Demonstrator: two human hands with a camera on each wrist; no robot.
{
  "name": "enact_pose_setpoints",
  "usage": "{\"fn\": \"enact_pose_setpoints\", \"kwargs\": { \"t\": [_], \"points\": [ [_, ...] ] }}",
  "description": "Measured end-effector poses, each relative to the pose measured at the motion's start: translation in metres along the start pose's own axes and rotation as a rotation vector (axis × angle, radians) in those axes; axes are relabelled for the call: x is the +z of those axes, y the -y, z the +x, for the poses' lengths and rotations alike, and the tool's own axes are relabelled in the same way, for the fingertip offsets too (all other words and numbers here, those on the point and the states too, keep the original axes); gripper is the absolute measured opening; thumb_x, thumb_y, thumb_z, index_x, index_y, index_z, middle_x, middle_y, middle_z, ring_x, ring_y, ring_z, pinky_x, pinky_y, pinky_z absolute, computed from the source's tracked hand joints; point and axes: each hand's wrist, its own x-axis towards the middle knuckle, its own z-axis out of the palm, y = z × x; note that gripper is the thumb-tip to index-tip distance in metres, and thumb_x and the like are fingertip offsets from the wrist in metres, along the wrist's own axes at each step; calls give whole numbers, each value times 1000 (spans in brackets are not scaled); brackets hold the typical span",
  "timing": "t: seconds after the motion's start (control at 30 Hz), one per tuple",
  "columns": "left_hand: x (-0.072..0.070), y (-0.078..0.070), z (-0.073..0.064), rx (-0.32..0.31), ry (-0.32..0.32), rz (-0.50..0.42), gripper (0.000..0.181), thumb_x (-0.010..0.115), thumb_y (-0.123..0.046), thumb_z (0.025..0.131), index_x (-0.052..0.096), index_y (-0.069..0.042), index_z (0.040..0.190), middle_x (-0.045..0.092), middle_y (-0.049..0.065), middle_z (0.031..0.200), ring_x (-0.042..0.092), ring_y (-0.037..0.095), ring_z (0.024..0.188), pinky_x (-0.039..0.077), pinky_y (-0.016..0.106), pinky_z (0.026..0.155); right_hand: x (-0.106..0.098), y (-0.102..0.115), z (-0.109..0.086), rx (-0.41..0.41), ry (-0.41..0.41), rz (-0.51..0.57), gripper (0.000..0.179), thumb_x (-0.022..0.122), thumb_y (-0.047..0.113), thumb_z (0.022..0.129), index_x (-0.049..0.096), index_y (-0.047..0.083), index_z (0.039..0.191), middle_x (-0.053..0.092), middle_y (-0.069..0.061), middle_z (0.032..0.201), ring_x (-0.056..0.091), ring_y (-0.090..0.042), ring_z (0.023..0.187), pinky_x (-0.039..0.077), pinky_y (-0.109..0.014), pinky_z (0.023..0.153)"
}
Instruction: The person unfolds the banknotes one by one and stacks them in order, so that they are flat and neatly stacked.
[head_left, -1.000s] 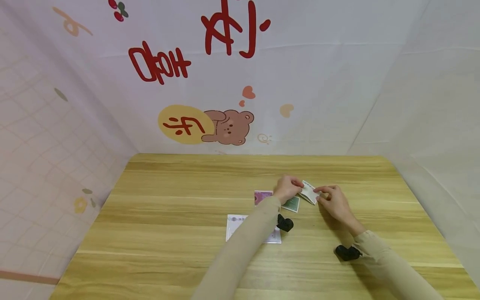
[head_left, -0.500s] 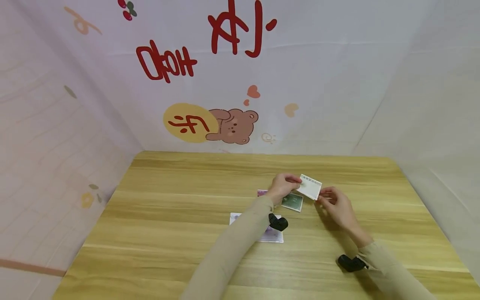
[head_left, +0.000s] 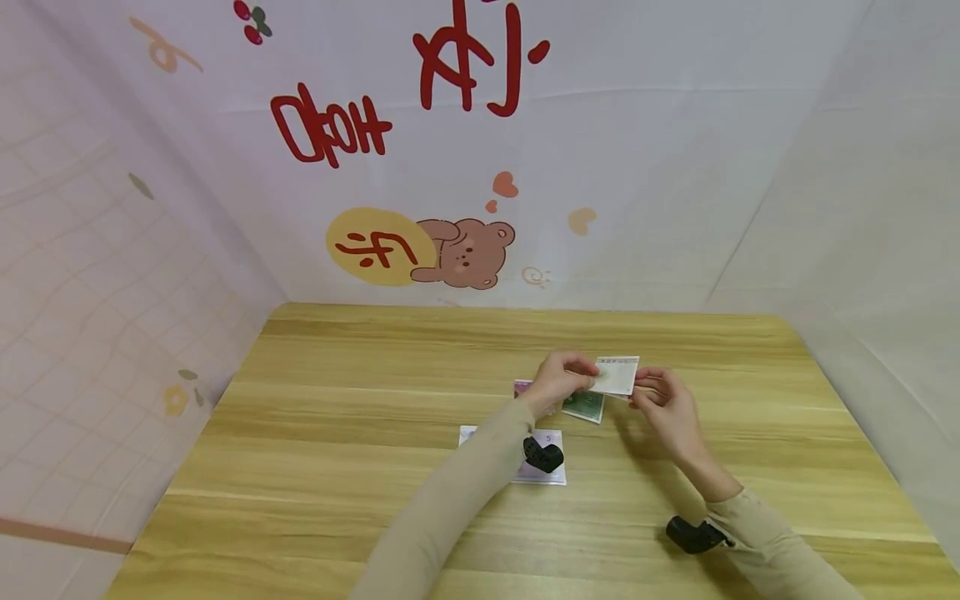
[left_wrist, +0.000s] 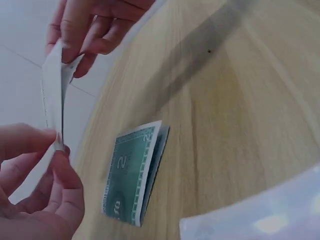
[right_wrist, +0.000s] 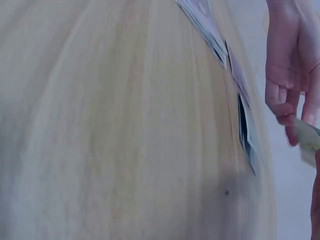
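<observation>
Both hands hold a whitish folded banknote (head_left: 617,377) up over the table. My left hand (head_left: 558,377) pinches its left end between thumb and fingers. At the opposite end, the thumb and fingers of my right hand (head_left: 670,412) grip its edge. Seen from the left wrist, the pale note (left_wrist: 54,85) stands edge-on with a fold slightly parted. Below lies a green folded banknote (left_wrist: 127,172) marked 2, its halves a little apart. A purple-pink note (head_left: 521,387) is partly covered by my left hand.
Nearer me, a pale lavender note (head_left: 549,472) marked 5 lies partly under the left forearm. Black wrist cameras (head_left: 543,455) hang from both sleeves. The wooden table (head_left: 337,400) meets a printed cloth wall (head_left: 637,275) at the back.
The whitish note has turned from a steep slant to nearly level in the head view, showing more of its face. My left hand has shifted slightly left, uncovering more of the green note.
</observation>
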Motion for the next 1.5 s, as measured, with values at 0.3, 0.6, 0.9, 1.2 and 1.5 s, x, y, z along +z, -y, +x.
{"fn": "enact_pose_setpoints", "kwargs": {
  "t": [0.3, 0.6, 0.9, 1.2, 1.5],
  "points": [
    [-11, -11, -18, 111, 101, 168, 15, 72, -4, 84, 72, 0, 98, 68, 4, 94, 61, 7, 76, 50, 19, 68, 16, 8, -5, -123, 67, -64, 24, 56, -22, 83, 53, -17, 107, 61, -35, 95, 65, -6, 76, 53, -18, 64],
    [-20, -22, -33, 160, 134, 198, 14, 75, -15, 84, 68, -6, 92, 66, -4, 84, 63, 7, 75, 51, 20, 67, 33, 25, -14, -201, 123, -176, 26, 62, -20, 82, 58, -13, 106, 64, -26, 97, 66, -14, 81, 53, -19, 70],
    [-32, -23, -48, 200, 116, 164, 13, 68, 0, 87, 65, -1, 99, 65, 4, 96, 65, 16, 86, 53, 23, 71, 42, 48, -21, -202, 153, -186, 26, 62, -23, 80, 56, -16, 104, 64, -29, 95, 65, -42, 78, 55, -24, 68],
    [-53, -25, -66, 236, 27, 64, 29, 60, 14, 86, 54, 9, 113, 59, 27, 105, 63, 38, 94, 54, 27, 76, 42, 45, -22, -177, 152, -160, 29, 62, -24, 78, 56, -17, 106, 63, -30, 95, 66, -37, 77, 56, -26, 66],
    [-75, -30, -90, 214, -34, 86, 21, 58, 17, 85, 58, 13, 106, 57, 29, 105, 63, 41, 93, 55, 43, 76, 35, 9, -19, -124, 147, -147, 29, 63, -21, 79, 59, -12, 106, 63, -27, 99, 67, -20, 79, 54, -20, 66]
  ]
}}
